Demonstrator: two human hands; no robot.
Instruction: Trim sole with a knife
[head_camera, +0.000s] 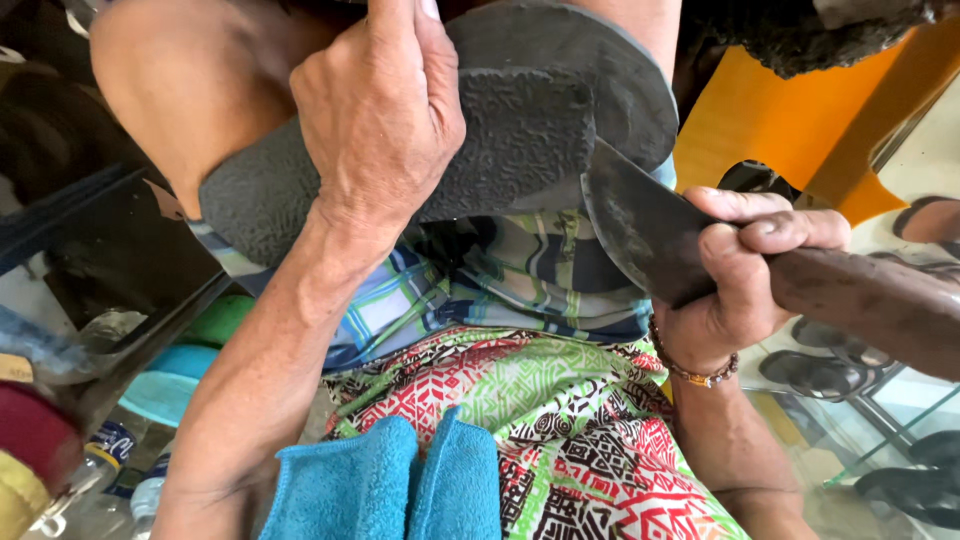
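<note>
My left hand (380, 110) grips a dark grey rubber shoe sole (530, 130), pressing it against my bare knee. My right hand (745, 265) is closed around the brown wooden handle of a knife with a broad dark curved blade (640, 235). The blade's edge meets the sole's right rim. A beaded bracelet (695, 372) circles my right wrist.
A checked cloth (520, 290) and a patterned red, green and white cloth (560, 430) cover my lap. A folded blue towel (400, 485) lies at the bottom. Plastic bottles (120, 470) sit lower left. Dark sandals (815, 370) lie behind glass on the right beside an orange surface (770, 120).
</note>
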